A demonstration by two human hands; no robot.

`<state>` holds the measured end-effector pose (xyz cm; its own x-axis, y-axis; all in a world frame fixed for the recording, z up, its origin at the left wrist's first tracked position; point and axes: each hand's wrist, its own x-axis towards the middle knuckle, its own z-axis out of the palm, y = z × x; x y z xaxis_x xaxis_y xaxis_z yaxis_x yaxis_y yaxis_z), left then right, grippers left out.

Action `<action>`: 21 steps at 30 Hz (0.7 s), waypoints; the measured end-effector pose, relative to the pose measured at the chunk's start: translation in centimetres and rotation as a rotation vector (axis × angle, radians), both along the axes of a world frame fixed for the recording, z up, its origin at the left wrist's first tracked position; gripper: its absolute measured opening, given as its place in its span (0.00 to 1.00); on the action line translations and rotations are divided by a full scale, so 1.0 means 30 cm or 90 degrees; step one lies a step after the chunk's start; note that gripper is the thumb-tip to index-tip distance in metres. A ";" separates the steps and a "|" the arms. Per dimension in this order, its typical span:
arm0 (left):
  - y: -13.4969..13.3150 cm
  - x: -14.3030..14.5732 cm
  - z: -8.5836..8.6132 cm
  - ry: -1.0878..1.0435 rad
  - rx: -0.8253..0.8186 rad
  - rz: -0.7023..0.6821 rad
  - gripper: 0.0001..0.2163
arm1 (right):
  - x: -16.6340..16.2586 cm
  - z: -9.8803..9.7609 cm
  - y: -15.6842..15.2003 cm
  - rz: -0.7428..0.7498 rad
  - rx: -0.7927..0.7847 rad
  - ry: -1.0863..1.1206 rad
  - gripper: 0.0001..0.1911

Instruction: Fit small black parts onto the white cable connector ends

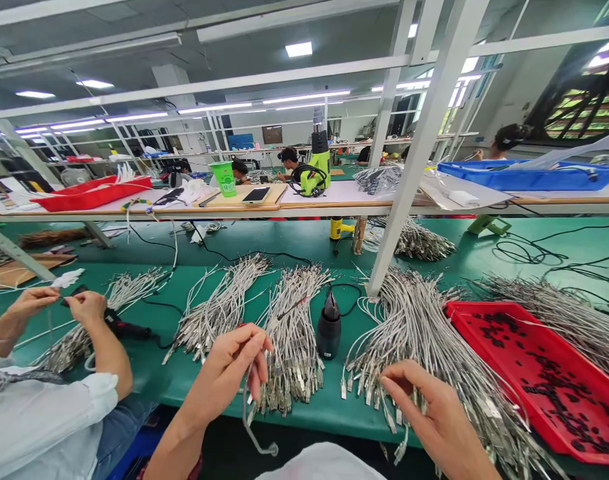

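Observation:
My left hand [231, 370] is closed on a thin grey cable [251, 430], which hangs in a curve below the fingers toward the bench's front edge. Behind that hand lies a bundle of pale cables [297, 333] with metal plugs toward me. My right hand [431, 410] has thumb and forefinger brought together in a pinch, in front of a larger cable bundle [404, 327]. Whatever is between those fingertips, if anything, is too small to make out. Between the two bundles a black heat gun [329, 330] stands with its metal nozzle pointing up.
A red tray [454, 310] with small black pieces lies at the right. At the left a co-worker's hands [87, 310] handle a cable. A white post [409, 140] rises from the green bench [159, 383]. Above, a shelf [194, 213] holds a green cup [224, 179] and a phone [257, 195].

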<state>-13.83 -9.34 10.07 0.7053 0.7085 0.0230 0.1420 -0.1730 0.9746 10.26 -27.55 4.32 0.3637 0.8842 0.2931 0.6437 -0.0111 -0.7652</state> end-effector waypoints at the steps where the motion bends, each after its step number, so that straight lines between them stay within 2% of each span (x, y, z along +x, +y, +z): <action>1: 0.006 0.000 0.009 0.003 0.011 0.019 0.14 | 0.002 -0.004 -0.006 -0.005 -0.004 -0.002 0.14; 4: 0.039 0.008 0.032 -0.003 0.070 0.127 0.11 | 0.009 -0.015 -0.025 -0.024 -0.015 -0.006 0.14; 7: 0.120 0.042 0.031 -0.009 0.153 0.259 0.10 | 0.021 -0.027 -0.052 -0.040 -0.031 -0.008 0.14; 10: 0.273 0.127 -0.002 0.045 0.248 0.324 0.12 | 0.036 -0.045 -0.086 -0.069 -0.053 0.000 0.15; 12: 0.404 0.216 -0.041 0.147 0.315 0.343 0.15 | 0.044 -0.060 -0.110 -0.094 -0.064 0.006 0.15; 15: 0.583 0.356 -0.129 0.208 0.322 0.330 0.15 | 0.050 -0.088 -0.142 -0.130 -0.079 0.014 0.16; 17: 0.654 0.417 -0.212 0.262 0.319 0.339 0.16 | 0.053 -0.119 -0.163 -0.147 -0.096 0.021 0.16; 19: 0.672 0.431 -0.312 0.315 0.314 0.348 0.17 | 0.061 -0.168 -0.187 -0.159 -0.119 0.032 0.16; 21: 0.640 0.404 -0.416 0.364 0.318 0.339 0.18 | 0.070 -0.240 -0.215 -0.170 -0.154 0.048 0.15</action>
